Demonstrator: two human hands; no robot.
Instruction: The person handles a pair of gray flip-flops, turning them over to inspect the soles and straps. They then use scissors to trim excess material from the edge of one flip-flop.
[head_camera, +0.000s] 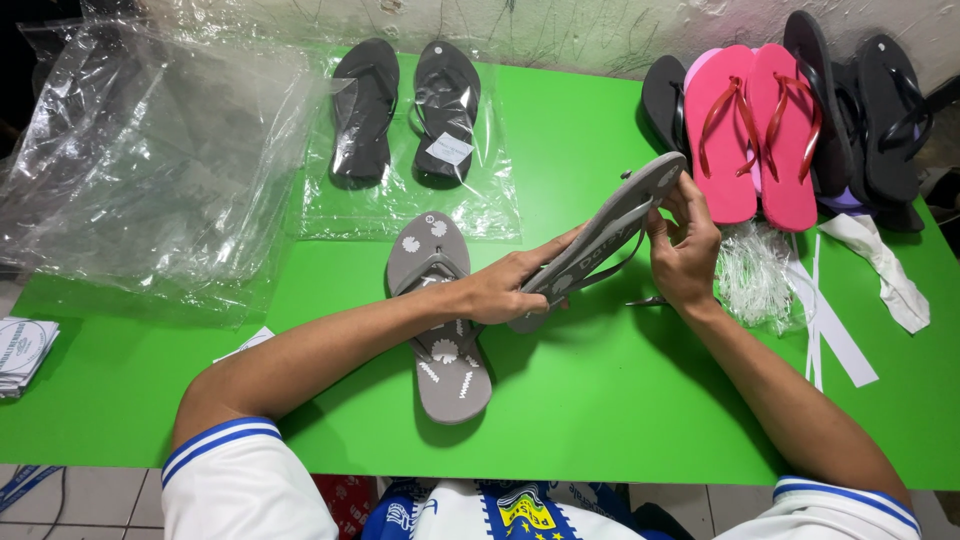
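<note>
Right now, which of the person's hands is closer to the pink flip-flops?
Right. The right hand holds the toe end of the lifted grey flip-flop, just below-left of the pink flip-flops. The left hand grips its heel end, farther away.

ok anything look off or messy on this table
Mostly tidy. The grey flip-flop is held tilted on edge between the left hand and right hand, while its mate lies flat. At the right, white paper strips and a clear plastic tangle lie loose, and the pink and black flip-flops are piled overlapping.
</note>
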